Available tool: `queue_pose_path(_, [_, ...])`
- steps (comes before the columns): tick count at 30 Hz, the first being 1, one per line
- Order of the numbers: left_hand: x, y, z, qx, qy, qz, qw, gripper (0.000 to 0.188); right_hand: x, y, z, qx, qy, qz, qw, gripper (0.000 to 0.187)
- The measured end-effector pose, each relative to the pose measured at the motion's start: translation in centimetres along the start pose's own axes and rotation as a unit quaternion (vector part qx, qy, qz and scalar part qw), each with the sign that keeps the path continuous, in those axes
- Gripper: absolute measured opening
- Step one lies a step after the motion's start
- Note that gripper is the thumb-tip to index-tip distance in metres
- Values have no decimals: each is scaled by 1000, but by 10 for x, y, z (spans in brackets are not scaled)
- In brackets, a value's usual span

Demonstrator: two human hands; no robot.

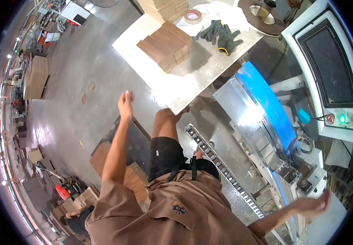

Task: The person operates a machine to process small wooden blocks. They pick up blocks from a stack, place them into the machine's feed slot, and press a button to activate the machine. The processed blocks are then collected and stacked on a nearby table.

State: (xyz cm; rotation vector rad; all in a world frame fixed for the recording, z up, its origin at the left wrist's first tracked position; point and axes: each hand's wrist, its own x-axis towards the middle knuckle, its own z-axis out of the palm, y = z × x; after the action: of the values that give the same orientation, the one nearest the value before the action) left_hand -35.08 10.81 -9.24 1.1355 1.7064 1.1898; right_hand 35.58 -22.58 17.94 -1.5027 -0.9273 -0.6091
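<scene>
My left hand (126, 105) is raised over the floor, apart from the white table's near corner. Its fingers are loosely bent, with nothing seen in them. Out to the right, my right hand (314, 205) hangs by the end of the machine, blurred at the fingertips and with no object visible in it. On the white table (172, 92) stands a block of stacked brown wooden pieces (166, 45). Dark work gloves (225, 37) with yellow cuffs lie beside a roll of tape (192, 16).
A machine with a blue curved guard (266, 106) and a roller track (225, 171) runs along my right. Its control panel (327, 61) carries a red button and a lit green one. Brown boards (133, 179) lie low at my left. Another person (78, 218) is at the lower left.
</scene>
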Motion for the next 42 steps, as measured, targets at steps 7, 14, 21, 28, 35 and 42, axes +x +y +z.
queue_pose_path(7, [191,55,43,54,-189,-1,981,91,-192,-150,288,378,-460,410,691,115])
queue_pose_path(14, [261,75,71,44,-340,-121,931,95,-342,-209,439,376,-549,547,507,139])
queue_pose_path(21, [279,69,70,-27,-446,-167,879,84,-378,-242,529,291,-518,654,468,127])
queue_pose_path(28, [259,57,72,-65,-408,-156,897,81,-366,-254,539,296,-521,639,482,140])
queue_pose_path(35, [209,30,54,-121,-378,-170,902,69,-391,-235,515,326,-479,633,513,130])
queue_pose_path(42, [69,24,70,-144,-355,-123,915,72,-366,-205,426,294,-463,654,521,127])
